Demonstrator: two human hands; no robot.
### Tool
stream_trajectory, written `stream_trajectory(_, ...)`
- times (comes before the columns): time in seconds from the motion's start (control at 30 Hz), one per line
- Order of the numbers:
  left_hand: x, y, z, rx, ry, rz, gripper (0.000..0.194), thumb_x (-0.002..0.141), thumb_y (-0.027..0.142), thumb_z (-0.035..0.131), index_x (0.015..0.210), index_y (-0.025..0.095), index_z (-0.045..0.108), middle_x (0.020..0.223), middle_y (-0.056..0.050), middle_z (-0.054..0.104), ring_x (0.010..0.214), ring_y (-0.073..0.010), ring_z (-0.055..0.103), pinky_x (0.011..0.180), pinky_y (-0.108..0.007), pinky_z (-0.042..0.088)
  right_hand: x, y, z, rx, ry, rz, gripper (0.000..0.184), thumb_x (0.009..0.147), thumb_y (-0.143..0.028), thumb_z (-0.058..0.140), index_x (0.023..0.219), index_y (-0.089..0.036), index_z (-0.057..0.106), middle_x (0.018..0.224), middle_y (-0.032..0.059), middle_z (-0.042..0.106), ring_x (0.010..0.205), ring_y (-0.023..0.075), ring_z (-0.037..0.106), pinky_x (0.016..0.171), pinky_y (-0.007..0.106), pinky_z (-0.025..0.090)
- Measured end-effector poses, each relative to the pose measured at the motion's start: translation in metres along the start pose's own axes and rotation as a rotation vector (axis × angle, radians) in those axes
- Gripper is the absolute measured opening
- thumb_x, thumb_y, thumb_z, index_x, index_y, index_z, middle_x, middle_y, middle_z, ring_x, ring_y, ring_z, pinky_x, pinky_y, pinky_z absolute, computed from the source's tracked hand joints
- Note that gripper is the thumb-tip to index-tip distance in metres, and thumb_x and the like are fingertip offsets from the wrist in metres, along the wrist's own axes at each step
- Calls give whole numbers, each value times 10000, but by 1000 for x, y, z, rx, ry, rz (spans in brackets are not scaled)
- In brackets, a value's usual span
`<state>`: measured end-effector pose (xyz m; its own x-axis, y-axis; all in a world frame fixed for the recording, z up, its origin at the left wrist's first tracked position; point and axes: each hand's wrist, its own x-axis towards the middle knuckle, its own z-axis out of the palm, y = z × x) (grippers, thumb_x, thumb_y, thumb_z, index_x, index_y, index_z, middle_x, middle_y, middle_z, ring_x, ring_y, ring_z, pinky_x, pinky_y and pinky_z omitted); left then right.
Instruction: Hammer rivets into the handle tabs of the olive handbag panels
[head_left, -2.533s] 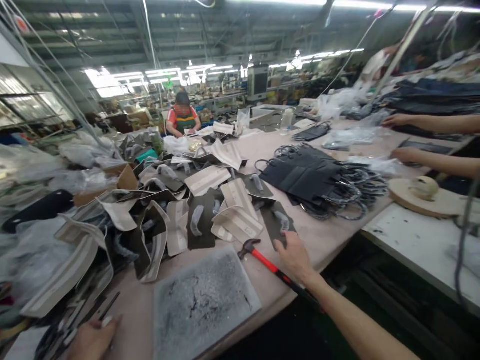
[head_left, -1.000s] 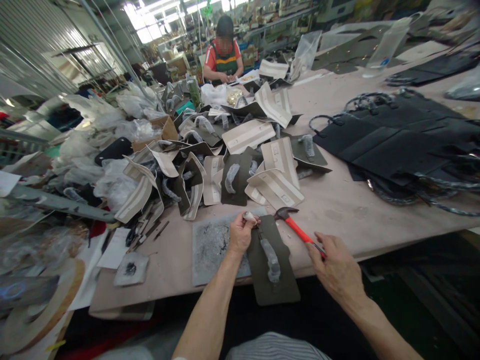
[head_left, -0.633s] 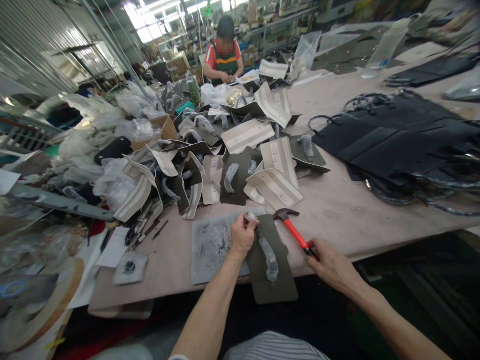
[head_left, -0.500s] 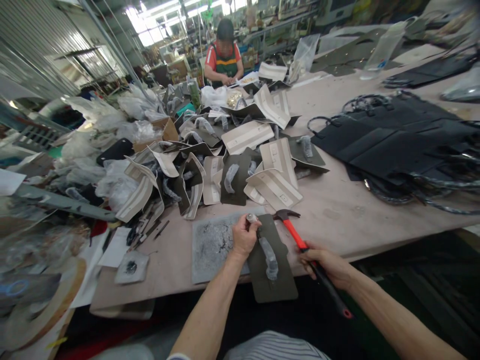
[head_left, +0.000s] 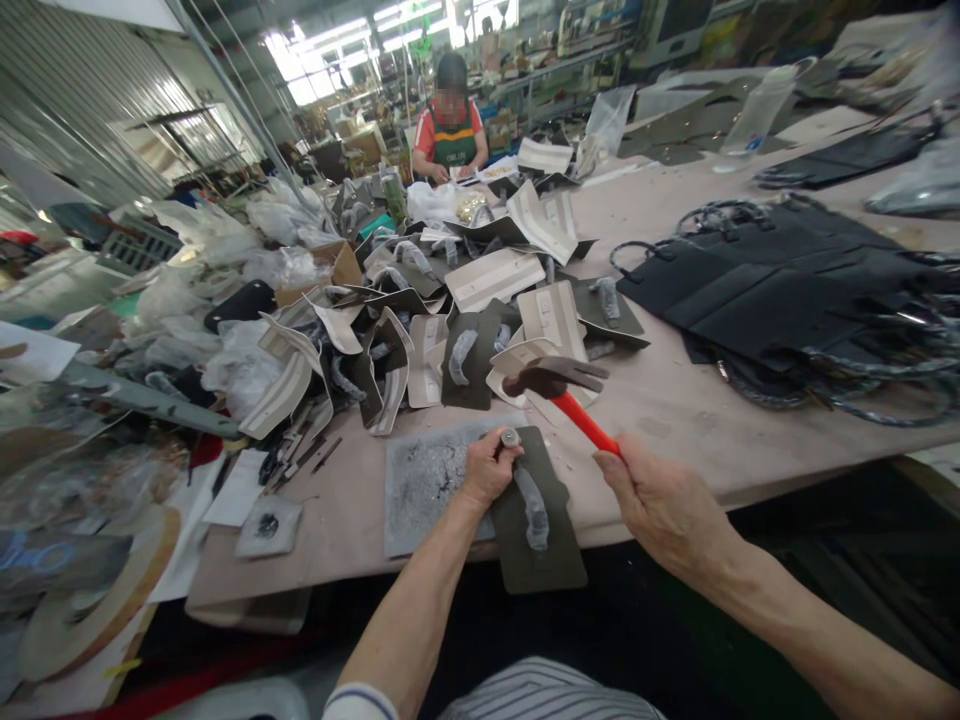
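My right hand [head_left: 660, 505] is closed round the red handle of a hammer [head_left: 559, 385], whose dark head hangs in the air above the table. My left hand [head_left: 487, 470] pinches a small metal punch [head_left: 511, 438] upright on the top end of a dark olive leather piece [head_left: 536, 515]. That piece has a plastic-wrapped strap on it and overhangs the table's front edge. A scuffed grey slab [head_left: 427, 480] lies under and left of my left hand.
A heap of olive and cream leather pieces [head_left: 480, 300] lies behind the slab. Black bags with corded handles [head_left: 780, 290] fill the right side. Plastic bags [head_left: 247, 360] and small tools [head_left: 300, 450] lie left. Another person [head_left: 450, 125] works at the table's far end.
My right hand closed on the hammer handle and lifted the hammer off the table; its head now hangs above the punch. My left hand stayed on the punch and olive piece.
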<state>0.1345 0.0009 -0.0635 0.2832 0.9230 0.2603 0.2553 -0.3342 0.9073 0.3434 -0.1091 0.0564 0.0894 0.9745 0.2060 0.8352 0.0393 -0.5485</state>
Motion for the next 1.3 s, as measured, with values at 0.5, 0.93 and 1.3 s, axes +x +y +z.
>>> stream_trajectory(0.5,3,-3,1,80,-35,1,115,836,187,634,913,195,720,768,-11,686,709,-167,616,713,-258,483,6,-2,-2,-163,35,-237,394,1035,-430,304,739,-231,473,499,6,482,376,146,391,445,314,186)
stream_trajectory(0.93,3,-1,1,28,-32,-52,134,815,187,656,930,198,723,789,-8,699,730,-174,625,718,-264,481,7,14,12,-210,-298,-9,353,1007,-475,316,793,-236,464,560,30,552,434,185,475,486,318,169)
stream_trajectory(1.3,5,6,-4,-25,-68,-45,131,828,176,648,934,218,710,801,-24,685,756,-195,624,738,-288,489,0,65,37,577,-400,746,465,914,-670,323,793,-239,449,575,-65,398,382,118,332,380,258,278)
